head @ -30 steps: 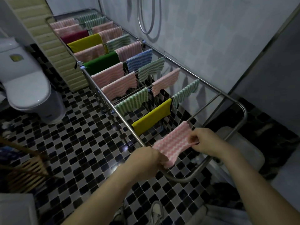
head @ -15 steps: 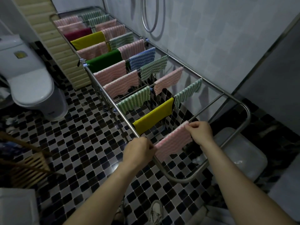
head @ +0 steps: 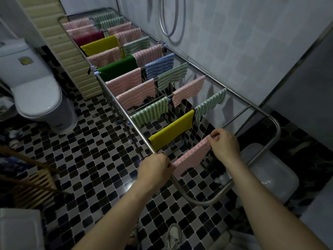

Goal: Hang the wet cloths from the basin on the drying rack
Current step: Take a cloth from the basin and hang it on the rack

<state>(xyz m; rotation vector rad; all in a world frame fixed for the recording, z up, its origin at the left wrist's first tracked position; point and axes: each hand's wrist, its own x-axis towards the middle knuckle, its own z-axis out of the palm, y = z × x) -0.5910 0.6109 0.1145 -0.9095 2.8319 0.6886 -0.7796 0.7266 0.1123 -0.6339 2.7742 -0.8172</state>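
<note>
1. The pink cloth point(head: 191, 156) hangs over a bar at the near end of the drying rack point(head: 277, 129).
2. The left hand point(head: 155, 170) pinches the cloth's left end, right by the rack's side rail.
3. The right hand point(head: 225, 143) pinches its right end, with fingers curled on the top edge.
4. The cloth is stretched between the two hands.
5. A yellow cloth point(head: 171, 132) hangs on the next bar, just behind it.
6. The basin point(head: 270, 170) sits on the floor under the rack, right of the right hand.

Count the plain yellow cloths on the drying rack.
2. The far yellow cloth hangs near the rack's far end; the near yellow cloth hangs beside the nearest pink cloth. Others may be hidden.
</note>
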